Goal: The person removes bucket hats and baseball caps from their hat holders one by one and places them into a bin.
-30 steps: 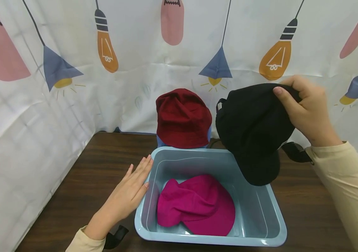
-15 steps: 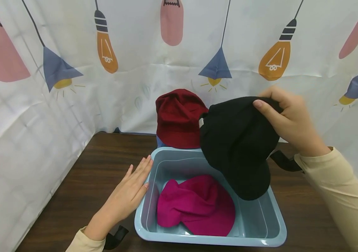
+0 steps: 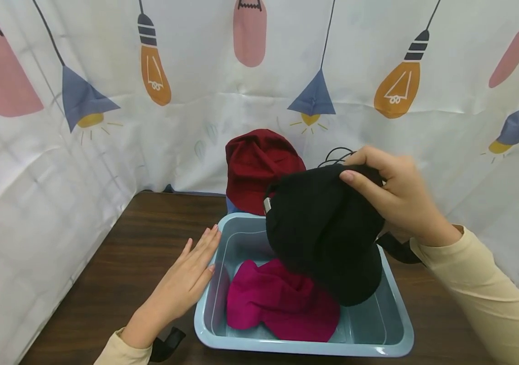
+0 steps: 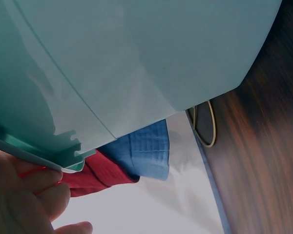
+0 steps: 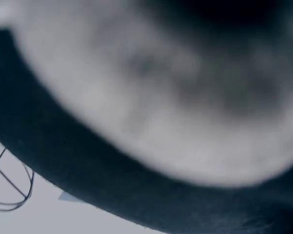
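Observation:
A black cap (image 3: 328, 233) hangs over the blue plastic basin (image 3: 205, 324), its brim pointing down inside the rim. My right hand (image 3: 392, 192) pinches the cap's upper edge between thumb and fingers. Beneath it a magenta cap (image 3: 277, 304) lies on the basin floor, partly covered from view by the black one. With straight fingers, my left hand (image 3: 182, 279) rests against the basin's left rim. In the left wrist view, that hand's fingers (image 4: 53, 195) touch the rim from outside. The right wrist view is mostly filled by the blurred black cap (image 5: 88, 161).
Behind the basin a dark red hat (image 3: 259, 167) sits on top of a blue denim hat (image 4: 146, 151). Thin dark wire loops (image 3: 334, 154) stand beside the red hat. A white printed curtain (image 3: 186, 126) closes off the back of the brown wooden table (image 3: 150, 233).
The right hand has carried the black cap left and downward, so it now hangs over the magenta cap. Wire loops have come into sight behind it. My left hand has stayed put.

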`<state>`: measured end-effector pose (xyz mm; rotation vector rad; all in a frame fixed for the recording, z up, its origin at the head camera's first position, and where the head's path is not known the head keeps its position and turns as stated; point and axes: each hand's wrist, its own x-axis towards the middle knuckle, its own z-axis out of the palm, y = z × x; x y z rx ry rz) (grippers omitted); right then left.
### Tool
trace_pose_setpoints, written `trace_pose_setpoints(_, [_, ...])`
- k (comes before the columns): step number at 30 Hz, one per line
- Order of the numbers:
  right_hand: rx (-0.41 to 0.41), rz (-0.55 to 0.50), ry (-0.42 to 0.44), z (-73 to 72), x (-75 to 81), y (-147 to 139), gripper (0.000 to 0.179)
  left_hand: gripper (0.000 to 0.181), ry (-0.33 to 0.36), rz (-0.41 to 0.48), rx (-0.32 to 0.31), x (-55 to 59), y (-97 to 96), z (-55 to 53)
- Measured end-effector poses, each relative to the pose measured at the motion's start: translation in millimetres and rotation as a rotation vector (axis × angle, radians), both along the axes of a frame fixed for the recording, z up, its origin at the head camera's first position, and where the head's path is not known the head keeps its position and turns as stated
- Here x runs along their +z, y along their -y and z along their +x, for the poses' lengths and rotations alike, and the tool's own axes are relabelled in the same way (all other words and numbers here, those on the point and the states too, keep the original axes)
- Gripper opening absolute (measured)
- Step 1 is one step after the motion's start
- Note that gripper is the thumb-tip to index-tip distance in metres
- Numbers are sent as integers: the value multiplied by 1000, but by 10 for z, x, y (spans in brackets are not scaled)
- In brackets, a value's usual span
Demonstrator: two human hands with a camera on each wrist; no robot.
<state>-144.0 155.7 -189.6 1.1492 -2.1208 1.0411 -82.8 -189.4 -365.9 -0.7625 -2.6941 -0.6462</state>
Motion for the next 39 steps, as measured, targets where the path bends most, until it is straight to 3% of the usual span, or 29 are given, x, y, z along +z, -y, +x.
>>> trace_pose_setpoints(8, [107,26,-18,24,-144,96,24,57,12,2,0,5,-7,-2])
trace_pose_setpoints(19, [256,161,128,-2,-536,149,2,57,14,13,-5,11,-16,0])
trace_pose_setpoints(28, [365,263,243,-28,-934,250,10,58,21,13,2,4,-13,-3])
trace_pose_setpoints(39, [395,316,317,-9,-1110,325,11,60,16,13,2,-5,-4,-13])
